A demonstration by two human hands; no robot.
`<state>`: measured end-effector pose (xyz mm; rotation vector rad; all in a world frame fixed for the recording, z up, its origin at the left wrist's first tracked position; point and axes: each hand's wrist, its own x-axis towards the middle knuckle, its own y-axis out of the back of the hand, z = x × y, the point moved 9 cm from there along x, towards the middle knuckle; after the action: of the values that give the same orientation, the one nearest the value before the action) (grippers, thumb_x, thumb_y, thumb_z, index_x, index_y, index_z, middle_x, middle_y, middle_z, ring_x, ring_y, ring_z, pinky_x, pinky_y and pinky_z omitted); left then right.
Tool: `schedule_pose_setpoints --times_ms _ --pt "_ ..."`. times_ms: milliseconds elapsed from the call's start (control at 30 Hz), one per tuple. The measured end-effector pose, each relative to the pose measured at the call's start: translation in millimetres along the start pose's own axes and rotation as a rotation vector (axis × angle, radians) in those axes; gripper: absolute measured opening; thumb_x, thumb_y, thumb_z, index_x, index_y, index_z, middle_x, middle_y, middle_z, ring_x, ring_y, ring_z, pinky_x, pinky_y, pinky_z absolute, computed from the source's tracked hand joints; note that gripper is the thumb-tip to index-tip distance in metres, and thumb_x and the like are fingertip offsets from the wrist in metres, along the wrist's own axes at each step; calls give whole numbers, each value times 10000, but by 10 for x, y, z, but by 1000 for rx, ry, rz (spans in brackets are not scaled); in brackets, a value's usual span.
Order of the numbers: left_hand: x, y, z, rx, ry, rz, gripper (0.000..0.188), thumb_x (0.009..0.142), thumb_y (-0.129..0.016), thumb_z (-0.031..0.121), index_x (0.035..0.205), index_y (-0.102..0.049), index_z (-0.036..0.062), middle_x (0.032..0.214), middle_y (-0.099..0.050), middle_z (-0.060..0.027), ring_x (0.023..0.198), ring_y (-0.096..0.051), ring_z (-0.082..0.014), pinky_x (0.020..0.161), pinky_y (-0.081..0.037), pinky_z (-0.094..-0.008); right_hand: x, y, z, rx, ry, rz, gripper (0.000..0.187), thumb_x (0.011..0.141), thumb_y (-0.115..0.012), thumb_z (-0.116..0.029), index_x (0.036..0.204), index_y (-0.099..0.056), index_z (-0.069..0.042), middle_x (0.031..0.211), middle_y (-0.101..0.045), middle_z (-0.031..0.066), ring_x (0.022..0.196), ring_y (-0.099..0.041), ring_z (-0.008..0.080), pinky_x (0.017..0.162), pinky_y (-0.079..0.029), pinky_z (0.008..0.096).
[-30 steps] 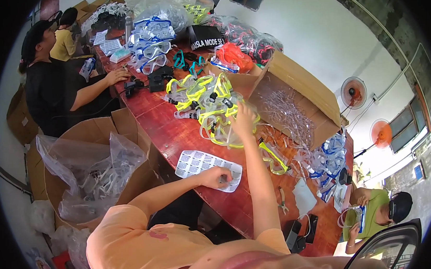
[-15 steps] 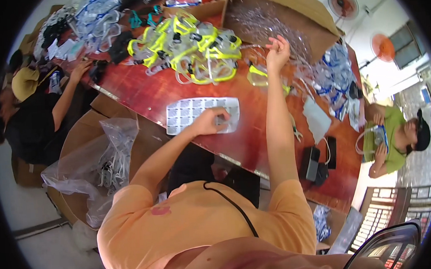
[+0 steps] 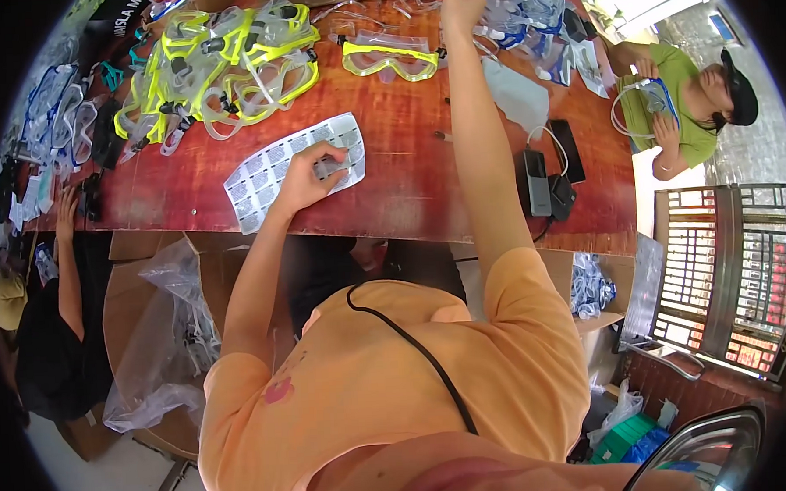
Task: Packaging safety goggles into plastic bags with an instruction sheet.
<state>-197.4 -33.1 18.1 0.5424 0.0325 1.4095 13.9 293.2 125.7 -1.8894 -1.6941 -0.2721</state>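
Observation:
My left hand [image 3: 313, 177] rests on a white sheet of printed labels [image 3: 263, 177] near the table's front edge. Its thumb and forefinger curve apart over the sheet. My right hand [image 3: 462, 7] stretches far across the table, its fingertips partly cut off by the top edge; the visible fingers are loosely bent and apart, with nothing visible in them. Just left of that wrist lies a single yellow-framed diving mask [image 3: 389, 61] with a clear lens. A heap of yellow and clear diving masks [image 3: 219, 69] lies further left, beyond the sheet.
Blue and clear masks [image 3: 533, 29] lie beyond my right arm, near a pale sheet [image 3: 516, 95]. A power bank [image 3: 537, 182] with a white cable sits at the right. A person in green [image 3: 684, 84] holds a blue mask. A plastic-lined carton [image 3: 142, 318] stands below left.
The view has turned and shifted, so the table now appears more level. My right hand sits higher in the picture, at its top edge. My left hand stays on the label sheet.

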Motion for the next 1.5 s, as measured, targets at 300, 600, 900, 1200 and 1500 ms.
schedule_pose_setpoints --times_ms 300,600,900,1200,1500 --pt "-186 297 -14 3 -8 41 238 731 -761 14 931 -632 12 953 -693 -117 943 -680 -252 856 -522 -328 -513 -973 -289 -239 89 -161 221 887 -692 -67 1089 -639 5 875 -711 117 706 -676 149 637 -535 252" --pt "-526 778 174 27 -18 78 193 732 -726 86 905 -657 34 903 -687 -119 858 -670 -277 778 -521 -360 -1624 -3967 -1078 -265 267 -812 309 877 -735 -238 1101 -668 -36 927 -728 90 831 -685 155 751 -537 301" --pt "-885 919 529 -37 -53 103 210 708 -771 86 882 -669 27 848 -690 -92 767 -659 -228 713 -523 -329 -1980 -4661 -1172 -528 309 -736 253 835 -739 -242 954 -644 -39 868 -701 160 831 -689 311 747 -520 401" --pt "-1039 932 558 -46 -53 101 208 719 -783 88 877 -666 22 851 -696 -97 796 -675 -231 733 -529 -334 -793 -3804 -1620 -367 317 -154 137 868 -674 -134 886 -671 2 833 -698 147 741 -666 267 734 -516 390" --pt "-602 572 351 -12 -78 76 189 766 -744 91 915 -643 34 897 -677 -107 847 -668 -235 791 -529 -334 215 -1764 -2325 303 -44 52 248 918 -636 -173 1057 -619 32 1082 -639 118 939 -645 236 721 -557 388"
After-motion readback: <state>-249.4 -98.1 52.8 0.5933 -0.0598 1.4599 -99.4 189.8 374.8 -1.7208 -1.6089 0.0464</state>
